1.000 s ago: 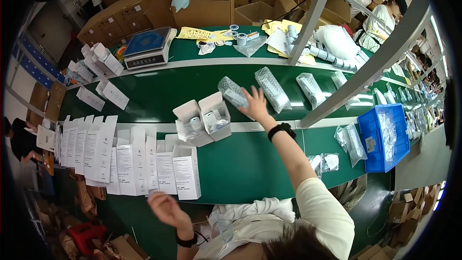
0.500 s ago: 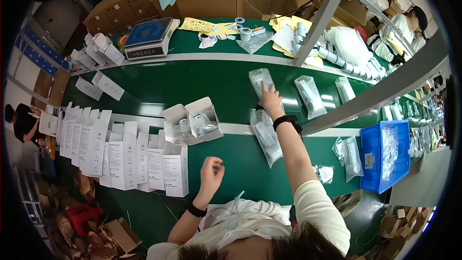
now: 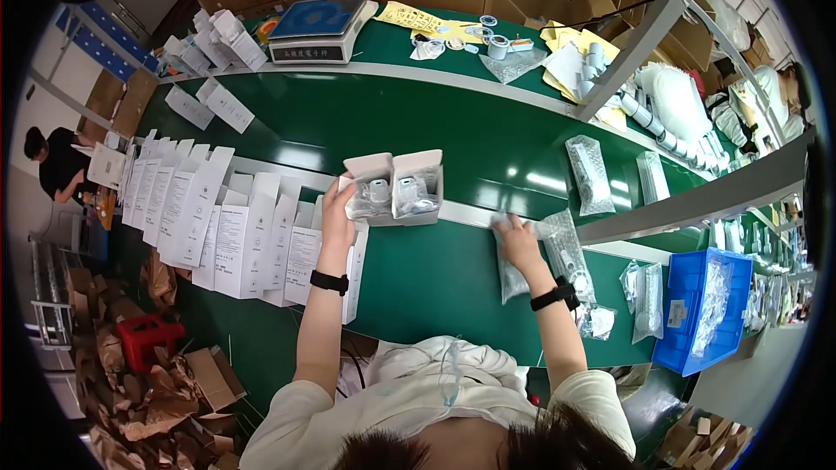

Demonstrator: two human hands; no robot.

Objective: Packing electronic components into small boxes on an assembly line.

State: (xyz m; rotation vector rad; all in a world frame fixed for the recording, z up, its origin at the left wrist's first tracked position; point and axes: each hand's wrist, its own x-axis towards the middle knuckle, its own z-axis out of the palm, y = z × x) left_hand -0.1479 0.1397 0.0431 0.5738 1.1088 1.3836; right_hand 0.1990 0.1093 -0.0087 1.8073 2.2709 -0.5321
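Two open white boxes, a left box [image 3: 364, 167] and a right box [image 3: 418, 209], stand side by side at the middle of the bench. Inside each lies a clear bag around a small white device [image 3: 377, 191]. My left hand [image 3: 337, 213] is closed on the outer side of the left box, its thumb partly hidden. To the right, my right hand [image 3: 520, 242] grips the upper end of a bubble-wrap pouch [image 3: 512, 280], which hangs toward me and is slightly blurred. Another filled bubble-wrap pouch [image 3: 567, 252] lies just right of that hand.
Tall white cartons [image 3: 239, 239] with raised flaps form a row at the left. More pouches [image 3: 590, 176] lie right of centre. A blue bin [image 3: 677, 326] stands at the right edge. A slanted grey frame bar [image 3: 697, 200] crosses the right side. A scale [image 3: 315, 30] sits at the back.
My left hand has moved forward to the left white box. My right hand has drawn a bubble-wrap pouch from the far strip back toward me. The whole view has shifted.
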